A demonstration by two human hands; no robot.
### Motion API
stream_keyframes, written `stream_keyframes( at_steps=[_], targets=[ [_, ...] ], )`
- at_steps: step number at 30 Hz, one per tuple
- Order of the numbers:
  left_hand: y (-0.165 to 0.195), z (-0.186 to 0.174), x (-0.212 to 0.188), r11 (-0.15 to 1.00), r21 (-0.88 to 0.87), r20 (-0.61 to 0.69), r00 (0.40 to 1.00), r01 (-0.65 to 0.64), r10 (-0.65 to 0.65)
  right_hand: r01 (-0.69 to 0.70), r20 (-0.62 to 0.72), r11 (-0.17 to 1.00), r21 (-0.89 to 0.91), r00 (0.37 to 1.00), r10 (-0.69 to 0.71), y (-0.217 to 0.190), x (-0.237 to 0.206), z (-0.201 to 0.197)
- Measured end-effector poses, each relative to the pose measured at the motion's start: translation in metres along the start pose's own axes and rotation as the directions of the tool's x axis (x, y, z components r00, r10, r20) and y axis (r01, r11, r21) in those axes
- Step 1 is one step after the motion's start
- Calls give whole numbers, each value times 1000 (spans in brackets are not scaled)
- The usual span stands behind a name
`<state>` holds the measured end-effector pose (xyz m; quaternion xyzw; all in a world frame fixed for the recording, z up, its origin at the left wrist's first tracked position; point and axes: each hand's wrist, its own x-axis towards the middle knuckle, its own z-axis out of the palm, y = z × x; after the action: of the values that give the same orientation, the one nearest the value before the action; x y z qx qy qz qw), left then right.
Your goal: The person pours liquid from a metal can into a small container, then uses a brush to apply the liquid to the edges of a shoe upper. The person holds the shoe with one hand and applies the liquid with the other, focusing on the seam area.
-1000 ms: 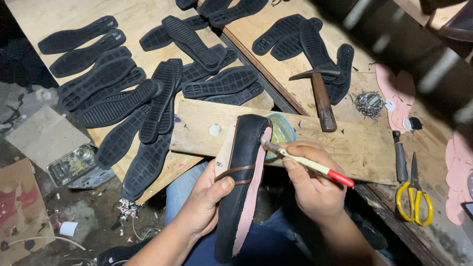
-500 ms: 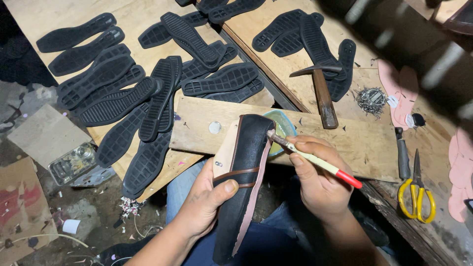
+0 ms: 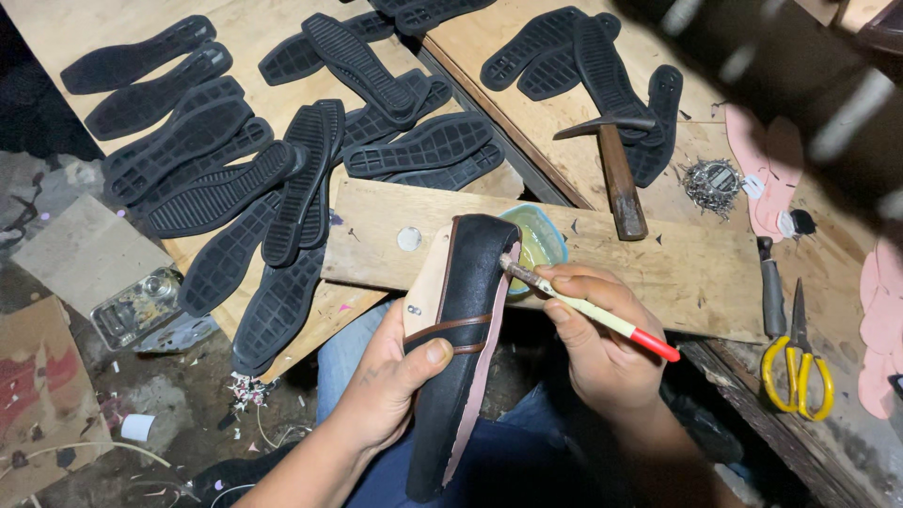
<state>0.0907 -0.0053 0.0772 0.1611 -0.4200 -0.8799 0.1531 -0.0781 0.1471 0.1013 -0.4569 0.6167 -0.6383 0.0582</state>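
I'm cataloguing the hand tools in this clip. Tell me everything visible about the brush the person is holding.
The brush is slim, with a pale yellowish handle ending in a red tip and a dark, wet-looking bristle end. It lies slanted, bristles up-left, red tip down-right. The right hand pinches it like a pen. Its bristles touch the edge of the black shoe, which the left hand steadies, just in front of a small glue bowl.

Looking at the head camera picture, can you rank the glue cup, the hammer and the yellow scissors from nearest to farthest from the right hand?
From the right hand, which holds a brush:
1. Glue cup: just above the hand, behind the shoe, at the brush tip.
2. Hammer: farther up on the wooden board.
3. Yellow scissors: far off to the right on the bench.
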Motion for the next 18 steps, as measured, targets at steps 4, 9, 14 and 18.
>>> stream_keyframes(
  at_steps=[4,9,14,18],
  targets=[
    [-1,-1,0,1000,-7,-18,1000,20,-20,-2,15,1000,21,1000,2,0,-3,0],
    [1,0,0,1000,-24,-10,1000,19,-20,15,23,1000,-10,1000,-15,1,-2,1],
    [2,0,1,1000,-26,-4,1000,11,-11,16,45,1000,2,999,-16,-1,-4,2],
    [2,0,1,999,-35,-6,1000,16,-16,5,55,999,-33,998,-3,-2,-6,0]
  ],
)
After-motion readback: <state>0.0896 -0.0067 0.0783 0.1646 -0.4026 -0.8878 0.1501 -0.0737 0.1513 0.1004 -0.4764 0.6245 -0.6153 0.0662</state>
